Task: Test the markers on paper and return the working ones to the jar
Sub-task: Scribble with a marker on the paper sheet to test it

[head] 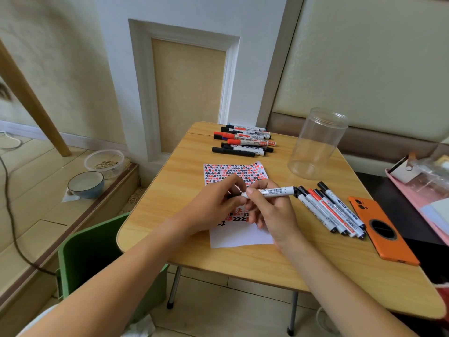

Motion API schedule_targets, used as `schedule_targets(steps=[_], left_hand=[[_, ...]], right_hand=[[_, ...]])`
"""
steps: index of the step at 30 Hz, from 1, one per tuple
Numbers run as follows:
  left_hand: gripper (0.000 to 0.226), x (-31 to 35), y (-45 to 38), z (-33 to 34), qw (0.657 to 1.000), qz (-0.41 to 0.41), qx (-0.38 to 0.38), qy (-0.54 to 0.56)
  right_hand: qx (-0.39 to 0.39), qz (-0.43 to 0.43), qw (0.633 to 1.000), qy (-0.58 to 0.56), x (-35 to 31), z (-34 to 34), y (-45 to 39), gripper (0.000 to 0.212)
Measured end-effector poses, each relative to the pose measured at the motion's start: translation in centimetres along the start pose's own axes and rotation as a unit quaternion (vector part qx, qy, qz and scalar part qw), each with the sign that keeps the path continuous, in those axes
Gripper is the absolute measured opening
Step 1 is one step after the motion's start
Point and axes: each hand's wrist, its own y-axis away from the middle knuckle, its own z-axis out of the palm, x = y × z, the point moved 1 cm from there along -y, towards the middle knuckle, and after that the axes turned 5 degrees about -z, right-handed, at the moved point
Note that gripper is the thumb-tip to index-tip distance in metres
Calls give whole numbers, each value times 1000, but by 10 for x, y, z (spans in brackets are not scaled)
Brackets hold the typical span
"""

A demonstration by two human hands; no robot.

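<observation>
Both hands over paper (239, 235) at table (184, 239) centre. Right hand (272, 210) grip grasping marker (269, 191) barrel, held level; left hand (216, 203) pinching its left end, likely cap work. Jar (315, 144) empty, lying tilted on right, mouth toward the person. 2 marker groups apart, probably sorted: far (243, 142), right (332, 210).

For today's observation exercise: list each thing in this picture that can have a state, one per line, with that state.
Jar: upright, no lid, empty.
Held marker: level, gripped by both hands.
Left hand: at its left end.
Right hand: around its barrel.
Paper: flat, mostly covered in marks.
Far markers: lying, capped.
Near markers: lying, capped.
</observation>
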Motion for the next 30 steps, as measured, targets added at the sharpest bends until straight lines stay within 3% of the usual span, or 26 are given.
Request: schedule_targets(steps=[5, 8, 17, 30], left_hand=[[7, -2, 0, -11, 999, 0, 12, -35], [11, -8, 1, -23, 998, -9, 17, -60], [30, -5, 6, -14, 996, -22, 31, 75], [14, -4, 6, -10, 982, -66, 11, 179]], right_hand=[[41, 33, 996, -72, -4, -2, 0, 24], [82, 39, 993, -77, -2, -8, 0, 14], [1, -11, 998, 61, 1, 0, 2, 16], [-7, -15, 996, 86, -2, 0, 5, 13]])
